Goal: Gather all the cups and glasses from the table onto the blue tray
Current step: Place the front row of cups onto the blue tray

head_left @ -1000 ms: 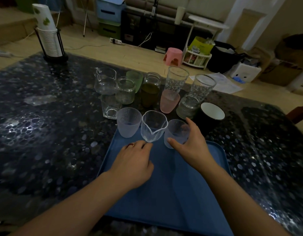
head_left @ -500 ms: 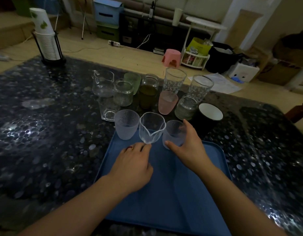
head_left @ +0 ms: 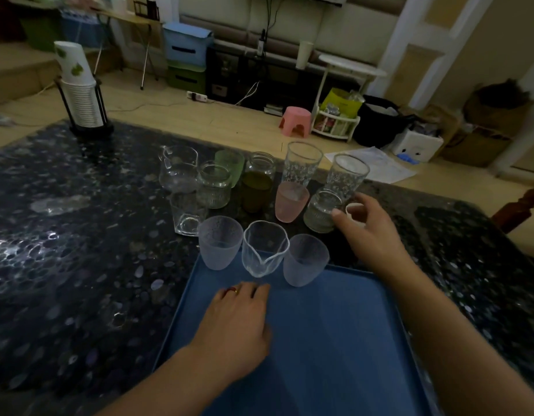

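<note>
A blue tray [head_left: 334, 340] lies near me on the dark pebble-patterned table [head_left: 64, 280]. Along its far edge stand a frosted cup [head_left: 220, 243], a clear spouted glass [head_left: 265, 250] and a second frosted cup [head_left: 304, 259]. My left hand [head_left: 238, 325] rests on the tray just behind the spouted glass, fingers curled, holding nothing. My right hand [head_left: 370, 232] arches over a black cup with a white inside [head_left: 354, 209], fingers apart; its thumb is by a ribbed glass [head_left: 319, 211]. Beyond stand a pink cup [head_left: 291, 202], a jar of dark liquid [head_left: 258, 184], two tall glasses [head_left: 301, 162], a green cup [head_left: 229, 163] and a glass pitcher [head_left: 178, 169].
A small jar [head_left: 214, 186] and a clear tumbler [head_left: 186, 214] stand left of the group. A rack of stacked paper cups [head_left: 79, 91] is at the table's far left corner. The table's far edge runs just behind the tall glasses.
My right hand let go of the right frosted cup on the tray and moved up and right to the black cup. My left hand stayed on the tray.
</note>
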